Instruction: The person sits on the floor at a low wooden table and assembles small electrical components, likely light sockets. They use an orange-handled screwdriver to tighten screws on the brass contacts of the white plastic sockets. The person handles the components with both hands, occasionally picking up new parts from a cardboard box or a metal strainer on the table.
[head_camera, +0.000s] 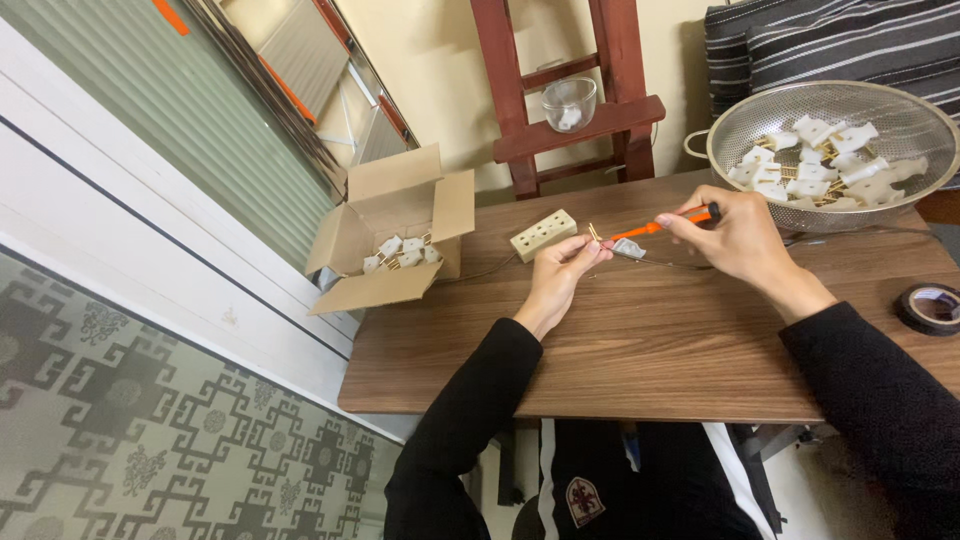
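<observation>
- Nearest the camera, two black sleeves reached out over the near edge of the brown wood-grain counter (640, 350).
- The left hand (560, 275) was closed in a pinch, thumb and fingers pressed around a small white two-pin plug (625, 247) with brass prongs, held just above the middle of the counter.
- The right hand (730, 235) was curled shut around an orange-handled screwdriver (668, 223), its tip set against the plug.
- A thin dark wire (680, 265) ran from the plug under the right hand toward the right edge.
- At the right edge lay a roll of black tape (932, 307), well apart from both hands.
- Just beyond the left hand, toward the far edge, lay a cream rectangular multi-socket block (543, 235).
- At the far left corner an open cardboard box (395, 235) held more white plugs.
- At the far right corner a round metal mesh colander (835, 150) was heaped with white plug parts.
- Behind the counter stood a dark red wooden frame with a clear glass bowl (570, 102) on its shelf.
- Risk, as a judgement: the screwdriver tip pointed toward the left fingers, so a slip off the small screw could jab them. With only a fingertip pinch, the plug could twist or drop, and a loosened screw could roll off the counter.
</observation>
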